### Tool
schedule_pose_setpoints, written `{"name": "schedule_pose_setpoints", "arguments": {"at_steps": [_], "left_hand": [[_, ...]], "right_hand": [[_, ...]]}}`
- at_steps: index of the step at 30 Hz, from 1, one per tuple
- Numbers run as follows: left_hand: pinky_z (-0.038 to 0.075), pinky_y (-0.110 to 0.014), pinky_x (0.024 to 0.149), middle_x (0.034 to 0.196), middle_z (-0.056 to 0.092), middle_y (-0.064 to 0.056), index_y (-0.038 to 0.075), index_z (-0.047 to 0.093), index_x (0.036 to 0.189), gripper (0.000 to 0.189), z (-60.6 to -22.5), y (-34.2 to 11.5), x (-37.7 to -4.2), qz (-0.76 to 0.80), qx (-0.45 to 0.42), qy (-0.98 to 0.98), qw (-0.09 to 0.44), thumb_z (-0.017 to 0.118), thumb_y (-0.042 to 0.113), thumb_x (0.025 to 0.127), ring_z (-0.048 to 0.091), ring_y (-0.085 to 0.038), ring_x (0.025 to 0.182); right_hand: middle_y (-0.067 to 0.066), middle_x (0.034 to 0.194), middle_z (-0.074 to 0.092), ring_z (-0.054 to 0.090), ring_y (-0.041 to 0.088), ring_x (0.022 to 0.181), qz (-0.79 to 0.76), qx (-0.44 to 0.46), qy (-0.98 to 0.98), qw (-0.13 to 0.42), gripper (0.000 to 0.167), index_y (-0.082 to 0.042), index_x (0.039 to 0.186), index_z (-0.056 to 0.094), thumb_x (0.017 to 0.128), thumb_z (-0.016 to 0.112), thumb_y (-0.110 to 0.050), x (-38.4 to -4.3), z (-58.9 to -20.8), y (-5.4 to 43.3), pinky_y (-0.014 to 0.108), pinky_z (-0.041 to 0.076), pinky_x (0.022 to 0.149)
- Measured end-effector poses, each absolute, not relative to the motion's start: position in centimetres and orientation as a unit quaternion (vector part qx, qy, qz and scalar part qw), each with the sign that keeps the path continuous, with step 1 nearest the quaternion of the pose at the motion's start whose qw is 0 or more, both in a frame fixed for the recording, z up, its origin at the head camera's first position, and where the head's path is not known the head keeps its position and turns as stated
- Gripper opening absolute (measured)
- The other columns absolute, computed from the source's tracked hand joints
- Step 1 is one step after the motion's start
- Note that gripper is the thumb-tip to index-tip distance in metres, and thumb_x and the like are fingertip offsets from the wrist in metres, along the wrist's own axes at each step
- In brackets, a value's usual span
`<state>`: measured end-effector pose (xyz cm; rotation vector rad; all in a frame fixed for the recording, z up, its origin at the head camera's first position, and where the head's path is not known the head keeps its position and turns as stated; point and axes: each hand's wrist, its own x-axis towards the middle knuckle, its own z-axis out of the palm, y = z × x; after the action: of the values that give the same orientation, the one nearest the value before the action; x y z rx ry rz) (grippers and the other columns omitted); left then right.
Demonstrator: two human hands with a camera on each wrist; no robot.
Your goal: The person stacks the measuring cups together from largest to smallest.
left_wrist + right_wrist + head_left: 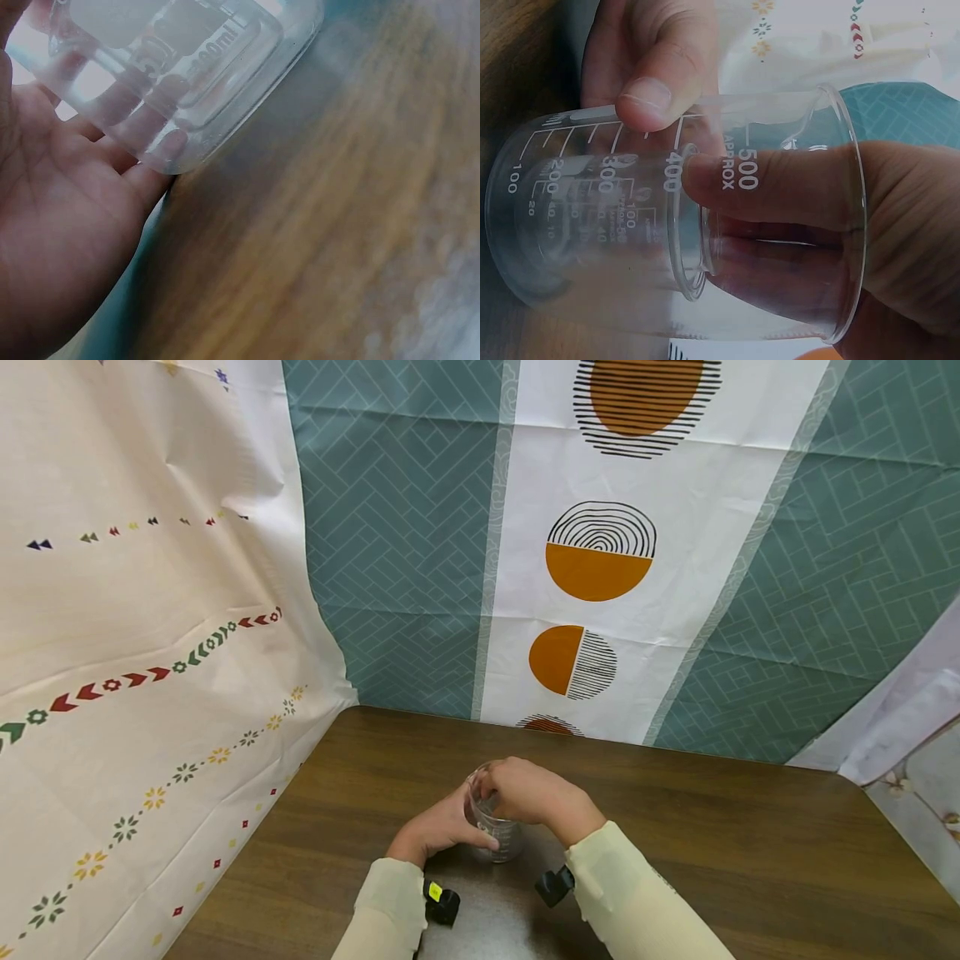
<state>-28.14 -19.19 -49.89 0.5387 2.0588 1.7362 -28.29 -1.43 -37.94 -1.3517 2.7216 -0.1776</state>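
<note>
A large clear beaker [504, 843] with white measuring marks up to 500 is held close over the brown table. My left hand [442, 825] grips it around the side, thumb across the marked face, as the right wrist view shows. In the left wrist view, fingers of that hand show through the clear wall near its base [232, 82]. Inside the large beaker sits a smaller beaker [684, 281], with more small markings showing deeper within. My right hand [534, 789] reaches in through the mouth, thumb and fingers pinching the smaller beaker's rim.
The brown wooden table [712, 827] spreads out around both hands. Behind it hangs a teal and white patterned cloth [405, 543], and a cream patterned cloth [150, 693] borders the left side. Black wrist devices [442, 906] stick out below the hands.
</note>
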Motion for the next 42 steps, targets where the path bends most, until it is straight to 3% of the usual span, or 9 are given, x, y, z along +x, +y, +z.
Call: {"name": "schedule_pose_setpoints", "arguments": {"at_steps": [23, 42], "left_hand": [[0.027, -0.046, 0.116, 0.161, 0.016, 0.007, 0.027, 0.003, 0.156, 0.117, -49.84, -19.18, -28.02, 0.624, 0.201, 0.73, 0.194, 0.085, 0.018, 0.073, 0.026, -0.019, 0.145], [0.028, -0.047, 0.116, 0.159, 0.022, 0.01, 0.036, 0.012, 0.153, 0.109, -49.68, -19.21, -27.96, 0.62, 0.208, 0.731, 0.194, 0.085, 0.018, 0.073, 0.029, -0.018, 0.143]], "right_hand": [[0.0, 0.096, 0.072, 0.064, 0.014, 0.085, -0.067, -0.429, 0.899, 0.058, 0.017, -0.01, 0.096, 0.075, 0.08, 0.077, -0.01, -28.32, -38.01, -1.49, 0.026, 0.055, 0.076], [-0.001, 0.099, 0.072, 0.065, 0.016, 0.092, -0.05, -0.42, 0.904, 0.059, 0.018, -0.012, 0.099, 0.077, 0.081, 0.077, -0.014, -28.11, -37.89, -1.49, 0.028, 0.055, 0.081]]}}
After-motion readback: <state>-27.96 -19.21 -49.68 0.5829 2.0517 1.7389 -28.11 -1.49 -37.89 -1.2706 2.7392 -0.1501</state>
